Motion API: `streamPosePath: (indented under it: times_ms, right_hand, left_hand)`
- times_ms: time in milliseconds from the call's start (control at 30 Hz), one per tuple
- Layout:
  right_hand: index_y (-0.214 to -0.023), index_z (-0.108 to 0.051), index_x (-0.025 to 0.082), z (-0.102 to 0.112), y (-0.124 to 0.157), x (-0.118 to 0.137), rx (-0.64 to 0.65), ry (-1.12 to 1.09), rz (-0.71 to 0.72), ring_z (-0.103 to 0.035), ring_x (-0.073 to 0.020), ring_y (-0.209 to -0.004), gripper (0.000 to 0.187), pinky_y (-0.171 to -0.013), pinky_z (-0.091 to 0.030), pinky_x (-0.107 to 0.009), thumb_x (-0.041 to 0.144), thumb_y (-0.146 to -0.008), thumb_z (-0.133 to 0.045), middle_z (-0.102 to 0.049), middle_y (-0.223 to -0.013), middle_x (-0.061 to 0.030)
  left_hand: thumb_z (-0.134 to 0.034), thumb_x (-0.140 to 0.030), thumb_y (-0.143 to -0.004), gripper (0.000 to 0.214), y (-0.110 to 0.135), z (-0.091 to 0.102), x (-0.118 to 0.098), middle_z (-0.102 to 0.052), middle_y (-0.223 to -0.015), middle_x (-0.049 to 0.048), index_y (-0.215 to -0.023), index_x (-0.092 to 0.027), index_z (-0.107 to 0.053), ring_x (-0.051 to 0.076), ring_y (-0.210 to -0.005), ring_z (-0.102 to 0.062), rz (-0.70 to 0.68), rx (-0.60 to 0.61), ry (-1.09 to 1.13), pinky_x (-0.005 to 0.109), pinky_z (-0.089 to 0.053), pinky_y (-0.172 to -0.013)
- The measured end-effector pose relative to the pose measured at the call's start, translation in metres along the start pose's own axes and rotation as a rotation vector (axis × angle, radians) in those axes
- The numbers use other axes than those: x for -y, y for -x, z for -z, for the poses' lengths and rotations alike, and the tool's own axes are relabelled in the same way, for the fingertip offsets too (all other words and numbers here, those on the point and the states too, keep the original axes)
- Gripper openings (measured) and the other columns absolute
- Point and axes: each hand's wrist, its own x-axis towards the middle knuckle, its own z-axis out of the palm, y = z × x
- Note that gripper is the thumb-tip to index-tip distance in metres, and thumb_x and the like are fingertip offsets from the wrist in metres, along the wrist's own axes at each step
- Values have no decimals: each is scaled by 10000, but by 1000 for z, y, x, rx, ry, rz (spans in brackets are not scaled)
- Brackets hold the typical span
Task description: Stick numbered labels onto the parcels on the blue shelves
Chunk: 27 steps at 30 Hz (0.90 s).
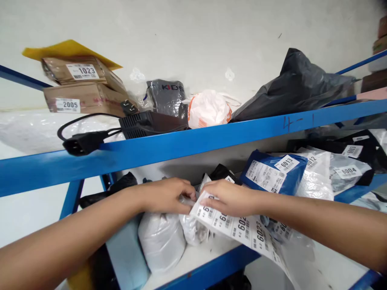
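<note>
My right hand (228, 197) is closed on a strip of white labels (240, 227) printed with black numbers and barcodes. The strip droops down to the right, past the shelf's front edge. My left hand (171, 195) has its fingers curled around the top of a small white plastic bag (195, 230), close to the strip's upper end. Just below my left wrist stands a larger, full white plastic bag (162, 239). Both hands are over the lower shelf, their fingertips nearly meeting; what lies between them is partly hidden.
A blue shelf beam (181, 143) crosses above my hands. On the upper shelf are cardboard parcels (90, 96), a black power adapter (151, 123) with its cord hanging over, and a black bag (278, 88). Labelled parcels, including a blue one (263, 171), lie at right below.
</note>
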Motion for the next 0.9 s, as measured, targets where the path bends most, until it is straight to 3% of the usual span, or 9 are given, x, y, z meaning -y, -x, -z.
streamPosePath:
  times_ms: [100, 200, 267, 367, 500, 700, 900]
  right_hand:
    - [-872, -627, 117, -14, -11, -13, 147, 97, -2, -567, -219, -842, 225, -738, -417, -334, 273, -916, -471, -635, -909, -118]
    - [-783, -649, 131, -27, -18, -25, 61, 82, -89, -556, -234, -936, 157, -786, -413, -330, 249, -851, -571, -617, -951, -119]
    - [-637, -590, 156, -33, -23, -29, 30, 37, -173, -550, -186, -790, 217, -679, -393, -282, 272, -820, -603, -579, -759, -50]
    - [-498, -402, 179, -37, -28, -29, 54, 15, -260, -399, -106, -529, 368, -528, -266, -261, 265, -793, -605, -374, -504, 44]
    - [-496, -238, 189, -31, -19, -25, -28, 51, -336, -306, -82, -501, 446, -516, -209, -269, 259, -784, -571, -262, -503, 56]
    - [-506, -198, 187, -16, 4, -27, -66, 131, -297, -291, -78, -498, 443, -525, -206, -277, 266, -772, -543, -273, -509, 51]
    - [-508, -225, 183, -19, 9, -33, -64, 119, -248, -323, -81, -502, 415, -528, -229, -274, 263, -779, -529, -287, -502, 47]
  left_hand:
    - [-518, -361, -800, 257, 6, -3, 8, -635, -975, 25, -956, -247, -687, 181, -853, -593, -6, 8, 45, 261, -421, -783]
    - [-475, -450, -835, 300, 9, -8, 13, -620, -975, 33, -928, -244, -672, 186, -828, -587, 8, -34, 65, 275, -417, -765]
    - [-474, -486, -836, 320, 9, -12, 16, -615, -978, 31, -930, -248, -666, 187, -832, -584, 8, -46, 84, 274, -414, -758]
    - [-481, -486, -836, 311, 10, -16, 19, -614, -983, 22, -945, -262, -668, 182, -836, -584, -7, -68, 113, 270, -409, -764]
    - [-490, -474, -836, 300, 12, -19, 22, -618, -971, 14, -945, -264, -675, 185, -866, -585, 10, -101, 125, 269, -406, -772]
    - [-520, -483, -824, 277, 12, -21, 26, -630, -990, -18, -928, -291, -691, 156, -862, -598, -19, -115, 191, 244, -408, -767]
    - [-516, -497, -830, 286, 11, -25, 29, -624, -993, -21, -939, -292, -682, 151, -882, -596, -20, -107, 211, 233, -403, -782]
